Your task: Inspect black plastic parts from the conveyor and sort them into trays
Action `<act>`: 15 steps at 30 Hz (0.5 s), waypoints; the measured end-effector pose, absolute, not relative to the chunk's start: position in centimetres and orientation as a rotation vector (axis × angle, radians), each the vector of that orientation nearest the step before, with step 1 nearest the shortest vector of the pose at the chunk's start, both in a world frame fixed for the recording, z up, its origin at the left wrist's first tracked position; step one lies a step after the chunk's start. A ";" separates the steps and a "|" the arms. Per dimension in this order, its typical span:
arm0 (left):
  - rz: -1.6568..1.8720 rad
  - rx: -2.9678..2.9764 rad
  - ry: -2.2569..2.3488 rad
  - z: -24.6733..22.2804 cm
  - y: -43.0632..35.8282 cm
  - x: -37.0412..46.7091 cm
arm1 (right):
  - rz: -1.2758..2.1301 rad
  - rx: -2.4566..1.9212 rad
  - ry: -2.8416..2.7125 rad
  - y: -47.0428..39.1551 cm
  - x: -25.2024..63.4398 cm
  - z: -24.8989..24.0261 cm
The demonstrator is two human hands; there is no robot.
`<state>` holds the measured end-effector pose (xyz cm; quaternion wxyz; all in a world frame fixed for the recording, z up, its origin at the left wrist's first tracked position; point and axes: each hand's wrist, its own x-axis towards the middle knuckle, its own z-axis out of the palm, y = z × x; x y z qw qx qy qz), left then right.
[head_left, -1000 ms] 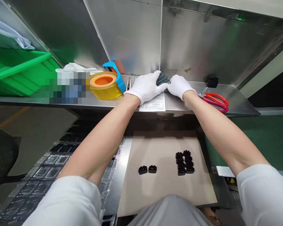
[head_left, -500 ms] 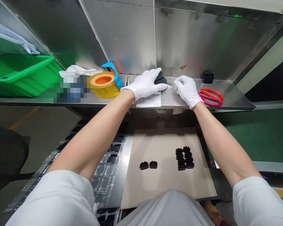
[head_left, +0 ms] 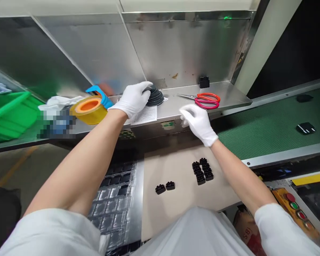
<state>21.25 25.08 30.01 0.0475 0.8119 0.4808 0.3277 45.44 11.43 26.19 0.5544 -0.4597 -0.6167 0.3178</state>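
My left hand, in a white glove, is curved over the left side of a stack of dark round discs on the metal shelf. Its thumb and forefinger lie against the stack; its other fingertips are hidden. A printed paper sheet lies under that hand and the stack. My right hand, also gloved in white, hovers before the shelf's front edge with thumb and forefinger closed in a pinch. Whatever is in that pinch is too small to make out. Red-handled scissors rest on the shelf just behind it.
A yellow tape roll with a blue dispenser, a white cloth and a green bin stand left. Small black parts sit on the beige board. Clear trays flank it left; a green conveyor runs right.
The view has turned right. My right hand has drawn back from the stack toward me, off the shelf, uncovering the scissors' blades. My left hand has shifted slightly left on the stack.
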 end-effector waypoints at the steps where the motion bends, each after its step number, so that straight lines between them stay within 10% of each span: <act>1: 1.070 2.442 1.460 30.0 25.5 21.2 | 0.809 -1.086 -1.405 9.2 46.2 25.5; 15: 1.279 2.378 1.549 31.7 21.3 22.3 | 1.077 -1.874 -0.645 -23.1 57.0 0.2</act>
